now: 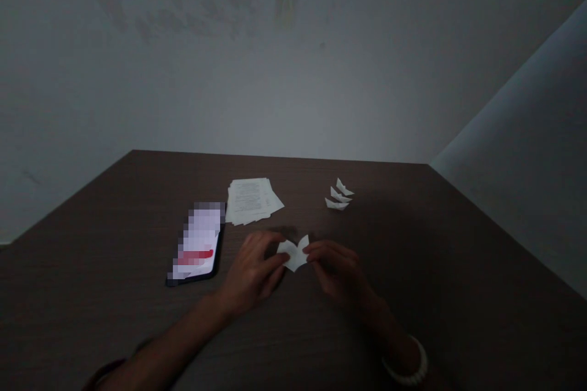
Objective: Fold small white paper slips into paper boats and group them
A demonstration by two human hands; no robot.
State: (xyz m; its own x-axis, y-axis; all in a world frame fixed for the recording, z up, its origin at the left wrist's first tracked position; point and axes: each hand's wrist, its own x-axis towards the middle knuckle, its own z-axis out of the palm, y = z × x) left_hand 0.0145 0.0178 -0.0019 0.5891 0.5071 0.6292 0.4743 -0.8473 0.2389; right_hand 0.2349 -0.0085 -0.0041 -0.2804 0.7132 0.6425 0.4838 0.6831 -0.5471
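A small white folded paper (295,256) is held up between my two hands, just above the table. It bends along a crease down its middle, with its two sides raised in a V. My left hand (254,266) pinches the left side between thumb and fingers. On the right side, the fingertips of my right hand (338,272) pinch the other edge. Beyond my right hand stand several small folded paper boats (340,195), lined up close together.
A stack of printed paper sheets (250,200) lies fanned out on the dark wooden table (293,342). Left of my left hand lies a phone (198,241) with its screen lit and blurred. A pale wall (293,91) rises behind the table's far edge.
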